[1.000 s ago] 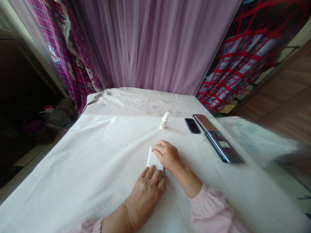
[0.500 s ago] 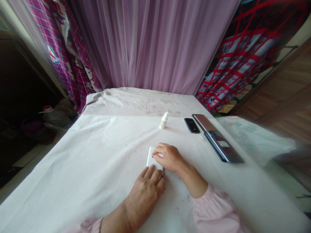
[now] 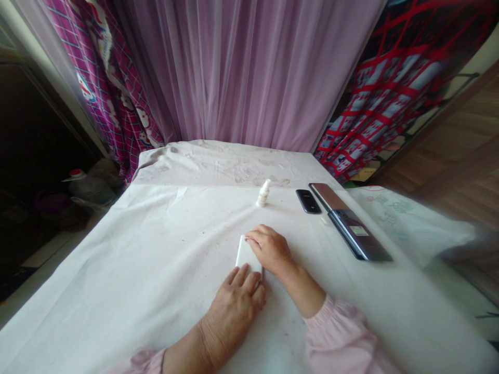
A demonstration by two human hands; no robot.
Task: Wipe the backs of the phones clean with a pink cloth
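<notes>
White flat slab [image 3: 245, 253] lies on the cloth-covered surface [image 3: 156, 259], near the middle, under both hands. Left hand [image 3: 233, 306]: laid over the slab's near end, fingers extended, fingertips on its top face, thumb by its right side. Left grip reads as flat and unclosed. Right hand [image 3: 273, 250]: over the slab's far right part, fingers bent and close together. Thin pinkish edge shows at the fingertips, too small to identify; can't tell how far the right grip is closed or what it has hold of. Far left corner of the slab is exposed.

Beyond the hands: white bottle [image 3: 263, 195], upright, tapered top. Right of it, small black phone [image 3: 308, 201] lying flat, just beside a bronze-backed phone [image 3: 329, 197]. Nearer, a silver-blue phone [image 3: 371, 248] with a white label [image 3: 358, 231].
</notes>
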